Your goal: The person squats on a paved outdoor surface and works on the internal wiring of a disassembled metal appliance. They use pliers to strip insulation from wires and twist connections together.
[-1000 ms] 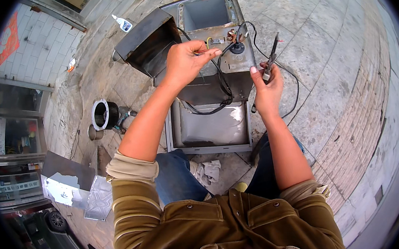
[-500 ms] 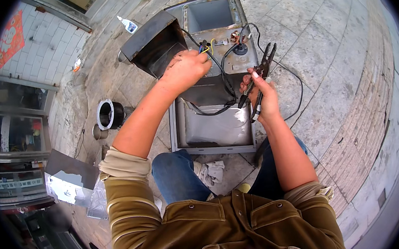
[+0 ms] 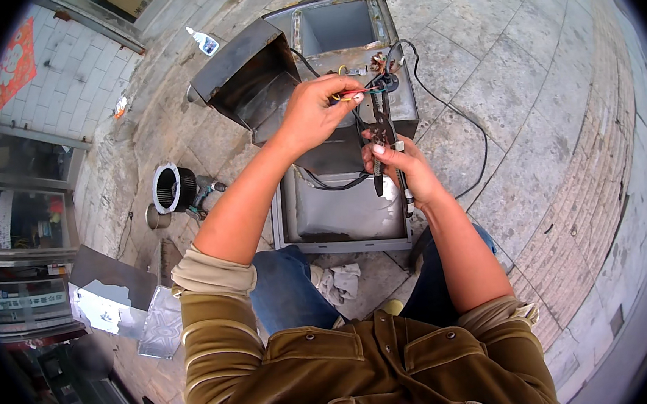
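Observation:
My left hand (image 3: 318, 113) pinches a few thin coloured wires (image 3: 364, 90), red, yellow and green among them, above a dark metal appliance housing (image 3: 327, 154). Dark wire strippers (image 3: 381, 133) are gripped in my right hand (image 3: 404, 164), handles down and jaws up. Their jaws are close to the wire ends; whether they touch I cannot tell. A black cable (image 3: 356, 127) runs down below my left hand. Beyond, on the housing's top panel, are a square opening (image 3: 336, 26) and a cluster of copper-coloured parts (image 3: 382, 62).
A dark open metal hood (image 3: 242, 79) stands at the left of the housing. Farther left lie a black fan wheel (image 3: 174, 188), a metal ring (image 3: 157, 216) and a teal power tool (image 3: 205, 192). A spray bottle (image 3: 204, 41) stands behind. A cloth (image 3: 339, 283) lies between my knees; a cable (image 3: 477, 125) loops rightward.
My left hand has moved right, drawing the coloured wires out toward the right. My right hand has shifted left with the wire strippers, now upright beside the wires. The power tool has come into view.

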A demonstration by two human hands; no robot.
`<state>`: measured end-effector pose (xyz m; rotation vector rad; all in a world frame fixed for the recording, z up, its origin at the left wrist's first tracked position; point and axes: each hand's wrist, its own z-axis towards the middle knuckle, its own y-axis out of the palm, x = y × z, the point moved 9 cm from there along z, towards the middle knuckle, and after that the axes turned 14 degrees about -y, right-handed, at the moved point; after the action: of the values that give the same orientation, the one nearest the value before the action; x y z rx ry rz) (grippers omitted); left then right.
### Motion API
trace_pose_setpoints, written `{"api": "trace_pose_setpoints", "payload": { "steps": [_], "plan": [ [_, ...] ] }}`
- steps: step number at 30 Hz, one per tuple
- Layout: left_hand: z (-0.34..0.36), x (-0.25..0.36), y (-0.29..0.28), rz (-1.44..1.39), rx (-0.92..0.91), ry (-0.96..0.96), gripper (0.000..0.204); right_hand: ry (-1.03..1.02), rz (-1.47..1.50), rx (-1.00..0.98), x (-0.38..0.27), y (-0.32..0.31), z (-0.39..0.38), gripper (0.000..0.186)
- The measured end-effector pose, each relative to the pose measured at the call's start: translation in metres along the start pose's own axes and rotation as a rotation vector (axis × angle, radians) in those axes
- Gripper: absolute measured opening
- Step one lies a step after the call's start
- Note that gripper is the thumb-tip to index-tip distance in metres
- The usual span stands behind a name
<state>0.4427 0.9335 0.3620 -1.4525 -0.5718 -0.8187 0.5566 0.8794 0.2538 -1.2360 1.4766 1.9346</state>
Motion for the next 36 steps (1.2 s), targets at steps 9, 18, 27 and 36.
{"api": "trace_pose_setpoints", "payload": {
  "steps": [9, 18, 27, 36],
  "plan": [
    [-0.006, 0.000, -0.002, 0.007, 0.095, -0.025, 0.015, -0.036, 0.025, -0.050, -0.004, 0.009, 0.001, 0.041],
    [-0.008, 0.002, 0.000, 0.084, 0.181, -0.004, 0.014, -0.006, -0.042, -0.003, -0.002, 0.006, -0.001, 0.034],
    [-0.010, 0.008, 0.001, 0.172, 0.224, 0.022, 0.012, -0.019, -0.229, 0.031, 0.001, 0.000, 0.000, 0.034],
    [-0.009, 0.011, 0.003, 0.233, 0.192, 0.043, 0.011, -0.087, -0.471, 0.046, 0.002, -0.011, 0.002, 0.036]
  ]
}}
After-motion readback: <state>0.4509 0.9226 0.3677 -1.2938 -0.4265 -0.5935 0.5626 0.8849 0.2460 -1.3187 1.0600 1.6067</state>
